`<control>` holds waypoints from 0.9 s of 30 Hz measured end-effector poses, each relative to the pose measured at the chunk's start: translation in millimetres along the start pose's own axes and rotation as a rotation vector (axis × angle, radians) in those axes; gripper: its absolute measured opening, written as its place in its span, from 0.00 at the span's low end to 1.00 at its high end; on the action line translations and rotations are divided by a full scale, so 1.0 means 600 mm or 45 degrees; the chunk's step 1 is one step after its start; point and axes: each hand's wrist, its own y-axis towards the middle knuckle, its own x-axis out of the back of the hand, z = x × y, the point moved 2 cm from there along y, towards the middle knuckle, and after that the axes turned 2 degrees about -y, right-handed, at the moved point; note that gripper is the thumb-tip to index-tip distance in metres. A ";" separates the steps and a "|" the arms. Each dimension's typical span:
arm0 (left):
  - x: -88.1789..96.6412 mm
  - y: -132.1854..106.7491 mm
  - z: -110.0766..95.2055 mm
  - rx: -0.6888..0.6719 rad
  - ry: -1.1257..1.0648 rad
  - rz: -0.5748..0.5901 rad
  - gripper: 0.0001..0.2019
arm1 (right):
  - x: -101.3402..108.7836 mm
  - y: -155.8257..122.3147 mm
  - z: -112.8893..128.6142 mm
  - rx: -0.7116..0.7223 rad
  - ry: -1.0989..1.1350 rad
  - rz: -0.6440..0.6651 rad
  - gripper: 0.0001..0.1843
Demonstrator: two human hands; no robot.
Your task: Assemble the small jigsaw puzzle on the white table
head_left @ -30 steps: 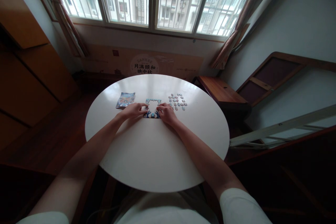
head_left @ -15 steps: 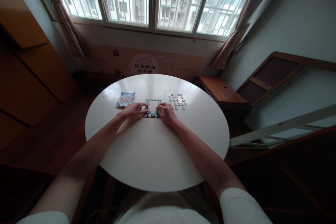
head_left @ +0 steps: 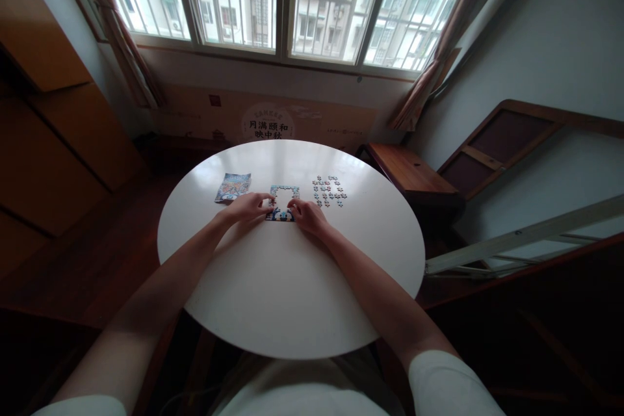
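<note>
Puzzle frame [head_left: 283,216], long axis seemingly fore-and-aft

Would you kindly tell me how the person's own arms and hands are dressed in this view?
Pale, whitish short sleeves cover the upper arms, plain as far as they show. Below them the forearms are bare. The left hand and right hand wear no gloves, and no watch or bracelet shows. Any rings would be too small to make out.
</note>
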 end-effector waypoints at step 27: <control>-0.002 0.001 0.005 -0.008 -0.007 -0.001 0.27 | 0.002 0.000 0.004 0.008 -0.029 0.035 0.15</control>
